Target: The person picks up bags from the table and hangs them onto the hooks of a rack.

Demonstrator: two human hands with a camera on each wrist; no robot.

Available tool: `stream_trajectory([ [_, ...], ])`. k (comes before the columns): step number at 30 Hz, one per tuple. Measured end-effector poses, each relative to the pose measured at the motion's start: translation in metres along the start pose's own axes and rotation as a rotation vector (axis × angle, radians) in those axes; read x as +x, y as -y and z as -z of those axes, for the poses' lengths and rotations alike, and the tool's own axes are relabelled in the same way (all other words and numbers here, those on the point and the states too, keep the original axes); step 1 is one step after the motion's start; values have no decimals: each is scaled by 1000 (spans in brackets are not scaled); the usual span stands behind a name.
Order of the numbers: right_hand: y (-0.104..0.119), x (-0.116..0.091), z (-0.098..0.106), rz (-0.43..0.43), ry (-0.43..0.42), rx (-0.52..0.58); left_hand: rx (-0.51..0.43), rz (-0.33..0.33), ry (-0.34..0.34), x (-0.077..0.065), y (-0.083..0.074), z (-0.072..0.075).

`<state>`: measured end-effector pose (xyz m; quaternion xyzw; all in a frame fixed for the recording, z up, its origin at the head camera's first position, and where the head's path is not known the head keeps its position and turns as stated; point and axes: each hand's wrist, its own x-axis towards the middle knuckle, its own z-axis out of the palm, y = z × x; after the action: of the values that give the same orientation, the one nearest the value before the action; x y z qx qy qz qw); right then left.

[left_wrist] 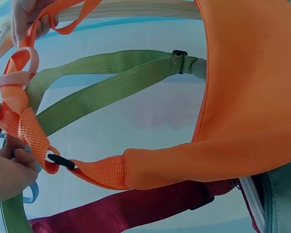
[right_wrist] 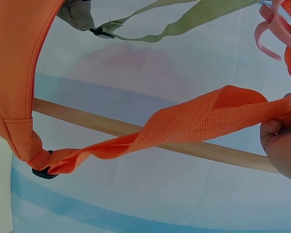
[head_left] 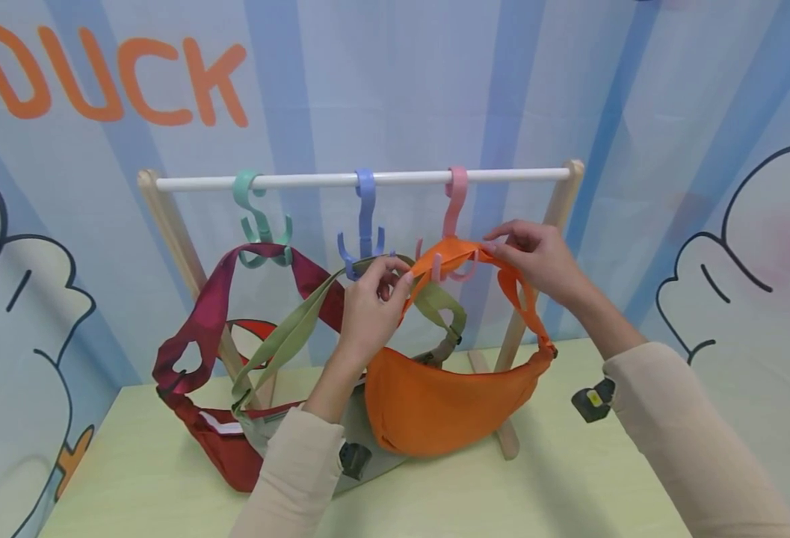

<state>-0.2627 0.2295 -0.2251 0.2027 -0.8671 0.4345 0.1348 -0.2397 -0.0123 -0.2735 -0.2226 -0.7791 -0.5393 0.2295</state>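
Observation:
An orange crescent-shaped bag [head_left: 458,407] hangs by its strap [head_left: 445,250] from a pink hook [head_left: 457,200]. On the strap's left side my left hand [head_left: 372,306] pinches the webbing between thumb and fingers. My right hand [head_left: 536,258] pinches the same strap just right of the hook; the right wrist view shows its thumb on the orange webbing [right_wrist: 203,116]. Behind, a grey-green bag's green strap [head_left: 294,329] loops over a blue hook [head_left: 365,217], partly hidden by my left hand. A dark red bag [head_left: 223,448] hangs by its strap from a green hook [head_left: 260,217].
The white rail [head_left: 307,180] with wooden legs [head_left: 173,232] carries all the hooks. It stands on a pale yellow-green tabletop [head_left: 556,493]. Close behind is a striped blue backdrop [head_left: 395,90] with cartoon drawings and orange letters.

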Motion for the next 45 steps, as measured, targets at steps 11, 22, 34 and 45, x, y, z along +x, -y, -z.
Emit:
stream_trajectory([
  [11,-5,-4,6,113,66,62,-16,-16,12,-1,1,-1],
  [22,-5,-6,10,70,73,101,-69,28,31,-1,3,-1],
  [34,-3,-6,12,73,79,111,-106,47,42,-1,3,-2],
  [45,2,-2,9,28,30,56,-120,24,38,-2,3,-4],
])
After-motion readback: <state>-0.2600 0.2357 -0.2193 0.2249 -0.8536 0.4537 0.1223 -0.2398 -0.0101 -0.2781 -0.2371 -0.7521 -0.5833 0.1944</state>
